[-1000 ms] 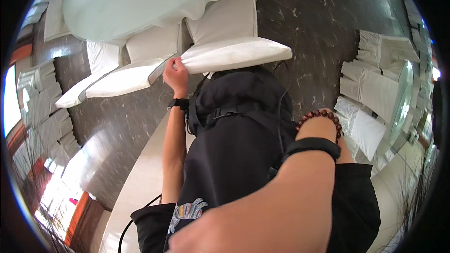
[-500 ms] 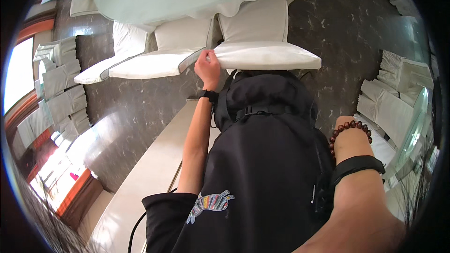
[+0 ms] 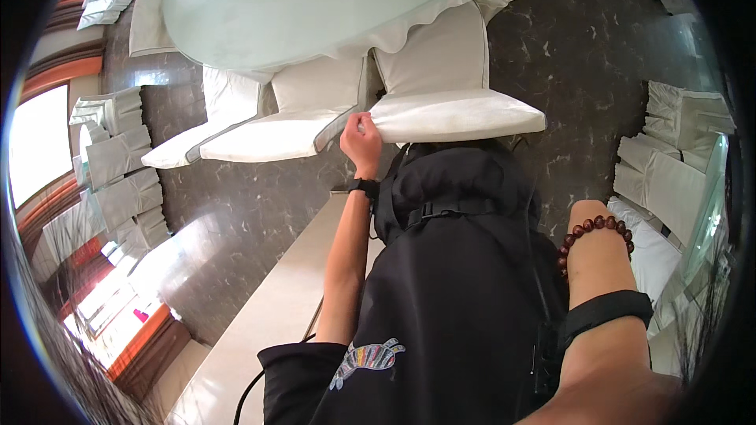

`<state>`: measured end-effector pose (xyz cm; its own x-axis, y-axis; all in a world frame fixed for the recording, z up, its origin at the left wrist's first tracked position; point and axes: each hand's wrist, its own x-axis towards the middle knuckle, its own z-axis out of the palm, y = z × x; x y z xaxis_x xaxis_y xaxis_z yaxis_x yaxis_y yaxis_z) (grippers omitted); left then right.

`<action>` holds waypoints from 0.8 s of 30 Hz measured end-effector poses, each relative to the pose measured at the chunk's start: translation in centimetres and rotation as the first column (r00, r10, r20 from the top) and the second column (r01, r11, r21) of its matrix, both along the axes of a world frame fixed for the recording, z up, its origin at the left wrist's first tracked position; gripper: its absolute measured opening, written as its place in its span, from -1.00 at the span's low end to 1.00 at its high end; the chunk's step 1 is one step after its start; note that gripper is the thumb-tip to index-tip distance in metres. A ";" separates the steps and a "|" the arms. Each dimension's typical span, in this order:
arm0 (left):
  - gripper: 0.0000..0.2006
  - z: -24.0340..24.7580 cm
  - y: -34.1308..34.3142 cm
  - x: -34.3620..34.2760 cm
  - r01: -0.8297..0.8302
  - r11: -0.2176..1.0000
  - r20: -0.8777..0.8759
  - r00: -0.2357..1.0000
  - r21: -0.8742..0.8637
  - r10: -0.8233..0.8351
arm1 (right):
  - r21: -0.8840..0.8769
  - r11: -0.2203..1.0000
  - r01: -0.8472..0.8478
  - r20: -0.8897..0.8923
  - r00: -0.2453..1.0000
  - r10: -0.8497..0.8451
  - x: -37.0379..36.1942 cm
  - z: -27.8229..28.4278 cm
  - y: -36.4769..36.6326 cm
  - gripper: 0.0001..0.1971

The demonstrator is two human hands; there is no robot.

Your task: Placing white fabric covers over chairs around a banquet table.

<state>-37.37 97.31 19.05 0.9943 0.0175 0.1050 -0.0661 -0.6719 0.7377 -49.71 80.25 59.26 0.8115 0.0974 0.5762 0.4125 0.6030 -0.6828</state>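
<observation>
My left hand (image 3: 361, 144) is at the near left corner of a white covered chair (image 3: 453, 116), fingers curled in and closed on the edge of its back. A black band circles that wrist. On the right, my forearm (image 3: 602, 267) wears a dark bead bracelet (image 3: 596, 226) and a black strap (image 3: 610, 311). Only a bit of my right hand (image 3: 591, 208) shows past the beads; its fingers are hidden. Against the chair, in front of my black shirt, sits a black bag (image 3: 461, 177) with a buckled strap.
A round table (image 3: 315, 8) with a pale cloth and glass top stands beyond the chair. More white chairs (image 3: 268, 135) line it on the left. A long cream surface (image 3: 260, 307) runs along my left side. Other chairs (image 3: 657, 177) stand at right, on dark marbled floor (image 3: 559, 55).
The whole view has shifted, so the chairs and table sit lower and slightly right. My left hand stays at the chair's corner. More of the table shows.
</observation>
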 end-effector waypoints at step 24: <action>-0.82 -0.2 0.6 0.4 0.045 0.999 0.039 0.998 -0.012 -0.045 | 0.191 0.982 0.002 -0.101 0.995 0.017 -2.1 1.4 2.3 -0.50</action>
<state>-36.97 97.94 18.82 0.9894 -0.0256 0.1432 -0.1245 -0.6581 0.7426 -51.78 82.56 60.62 0.8663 -0.0004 0.4995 0.3421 0.7291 -0.5928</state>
